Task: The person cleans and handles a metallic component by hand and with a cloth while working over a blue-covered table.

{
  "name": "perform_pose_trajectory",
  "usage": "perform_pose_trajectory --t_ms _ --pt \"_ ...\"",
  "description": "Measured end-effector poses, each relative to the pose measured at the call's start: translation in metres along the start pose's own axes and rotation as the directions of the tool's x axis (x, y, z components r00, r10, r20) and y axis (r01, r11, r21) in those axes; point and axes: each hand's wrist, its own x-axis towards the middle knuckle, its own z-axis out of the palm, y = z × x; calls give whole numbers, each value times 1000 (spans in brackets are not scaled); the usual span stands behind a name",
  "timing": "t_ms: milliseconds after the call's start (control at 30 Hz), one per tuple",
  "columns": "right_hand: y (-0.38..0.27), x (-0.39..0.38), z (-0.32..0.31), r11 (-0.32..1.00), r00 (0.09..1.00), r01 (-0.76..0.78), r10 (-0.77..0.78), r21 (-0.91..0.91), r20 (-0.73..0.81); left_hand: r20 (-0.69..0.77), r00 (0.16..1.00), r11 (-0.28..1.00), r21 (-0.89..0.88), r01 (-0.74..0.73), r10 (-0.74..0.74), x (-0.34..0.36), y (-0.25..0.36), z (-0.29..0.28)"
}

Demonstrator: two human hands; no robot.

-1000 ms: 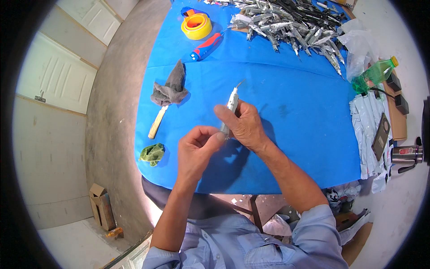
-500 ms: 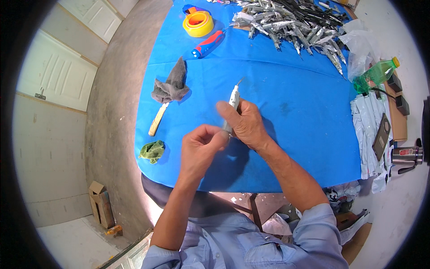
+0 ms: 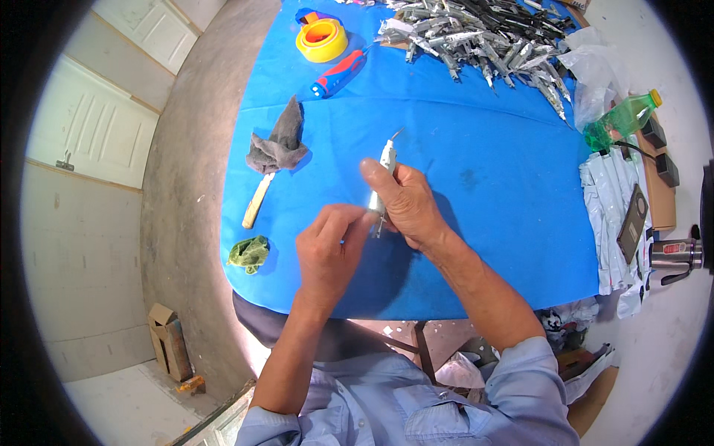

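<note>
Above the blue-covered table, my right hand [image 3: 409, 204] grips a slim white and silver pen-shaped device [image 3: 386, 165] with a thin bent metal tip. Its tip points away from me, and my right thumb lies along its side. The fingers of my left hand [image 3: 329, 241] are curled, thumb and forefinger pinched against the near end of the device. Small thin parts show at that end, below the fingertips; I cannot make out what they are. Far right on the table is a heap of similar devices [image 3: 476, 44], silver and black.
On the left lie a yellow tape roll [image 3: 322, 41], a red and blue screwdriver-like tool [image 3: 338, 73], a grey cloth [image 3: 278, 145], a wooden-handled tool [image 3: 257, 201] and a green cloth [image 3: 249, 254]. At right are a green bottle [image 3: 625, 119], plastic bags [image 3: 608, 215] and a steel mug [image 3: 675, 254].
My left hand has shifted slightly left and down along the device, uncovering more of its near end. The right hand stays almost in place. The view has moved a little.
</note>
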Motion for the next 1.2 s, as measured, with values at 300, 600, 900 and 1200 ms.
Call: perform_pose_trajectory --t_ms 300,600,900,1200 --pt "8 2 4 993 994 95 -98 -72 -39 137 941 910 -245 334 -308 -7 3 -16" --pt "19 6 4 950 967 241 -252 -199 -32 -31 994 988 110 111 -108 -14 14 0" --pt "19 6 3 959 977 212 -216 -186 1 98 881 818 -338 466 -462 -19 10 -2" --pt "9 1 0 987 993 106 -98 -121 72 139 917 875 -273 399 -375 -12 2 -14"
